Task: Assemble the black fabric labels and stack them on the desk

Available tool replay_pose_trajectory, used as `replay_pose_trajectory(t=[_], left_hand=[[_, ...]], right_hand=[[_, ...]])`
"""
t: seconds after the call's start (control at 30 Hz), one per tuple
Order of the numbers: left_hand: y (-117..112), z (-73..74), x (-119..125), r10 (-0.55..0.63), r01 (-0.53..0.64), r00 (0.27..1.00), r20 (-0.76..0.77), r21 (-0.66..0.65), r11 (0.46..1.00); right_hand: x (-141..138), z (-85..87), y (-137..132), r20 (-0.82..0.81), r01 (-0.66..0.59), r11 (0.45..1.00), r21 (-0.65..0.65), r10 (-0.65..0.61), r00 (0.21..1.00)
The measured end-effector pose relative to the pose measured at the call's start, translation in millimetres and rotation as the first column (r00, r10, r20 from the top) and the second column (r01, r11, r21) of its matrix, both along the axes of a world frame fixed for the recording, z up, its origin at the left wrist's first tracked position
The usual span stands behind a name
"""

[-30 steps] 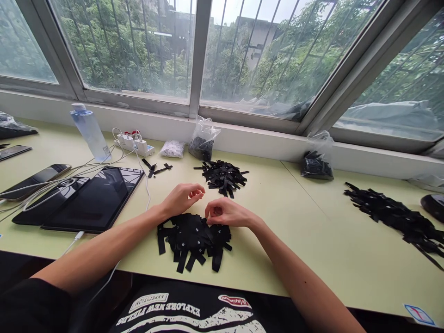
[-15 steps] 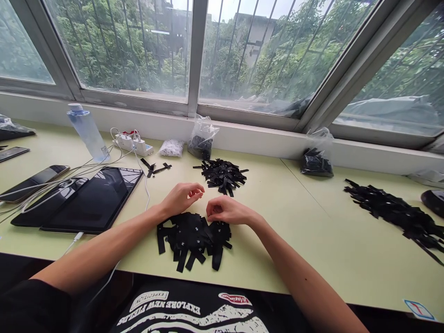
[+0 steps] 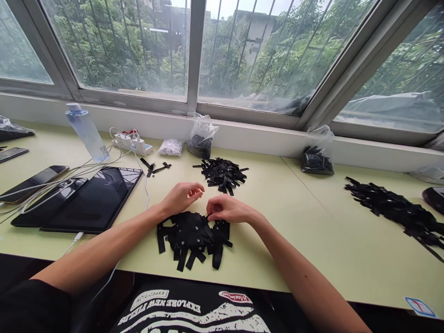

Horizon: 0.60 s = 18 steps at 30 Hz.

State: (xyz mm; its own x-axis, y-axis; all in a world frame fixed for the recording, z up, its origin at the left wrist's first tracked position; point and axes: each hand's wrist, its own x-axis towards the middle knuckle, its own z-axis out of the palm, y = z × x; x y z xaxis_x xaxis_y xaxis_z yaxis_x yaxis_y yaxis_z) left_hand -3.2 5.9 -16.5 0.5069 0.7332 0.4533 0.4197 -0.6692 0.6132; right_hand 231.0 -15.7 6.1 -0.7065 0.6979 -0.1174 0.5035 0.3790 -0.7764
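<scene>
A pile of short black fabric strips (image 3: 189, 236), some with small white letters, lies on the table in front of me. Just beyond it hovers my left hand (image 3: 182, 196), its fingers loosely curled, the thumb apart and nothing visible between them. My right hand (image 3: 227, 209) is at the pile's far right edge with thumb and fingers pinched together. Whatever is in that pinch is too small and hidden to make out. Farther back lies a second heap of black strips (image 3: 225, 173).
On the left are a tablet (image 3: 100, 199), phones, cables, a water bottle (image 3: 88, 132) and a power strip (image 3: 133, 143). Clear bags of black pieces (image 3: 201, 143) stand along the window wall. A long black heap (image 3: 391, 206) lies at the right.
My right hand has shifted very slightly at the edge of the near pile. My left hand and the heaps look the same.
</scene>
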Motion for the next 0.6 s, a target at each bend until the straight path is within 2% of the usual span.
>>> replay_pose_trajectory(t=[0.3, 0.6], left_hand=[[1.0, -1.3, -0.7, -0.014, 0.014, 1.000, -0.009, -0.011, 1.000], [-1.8, 1.9, -0.6, -0.033, 0.033, 0.999, -0.021, -0.015, 0.999]], right_hand=[[-3.8, -2.3, -1.3, -0.031, 0.054, 0.995, 0.087, -0.051, 0.998], [1.8, 0.1, 4.0, -0.118, 0.052, 0.998, -0.020, -0.054, 0.991]])
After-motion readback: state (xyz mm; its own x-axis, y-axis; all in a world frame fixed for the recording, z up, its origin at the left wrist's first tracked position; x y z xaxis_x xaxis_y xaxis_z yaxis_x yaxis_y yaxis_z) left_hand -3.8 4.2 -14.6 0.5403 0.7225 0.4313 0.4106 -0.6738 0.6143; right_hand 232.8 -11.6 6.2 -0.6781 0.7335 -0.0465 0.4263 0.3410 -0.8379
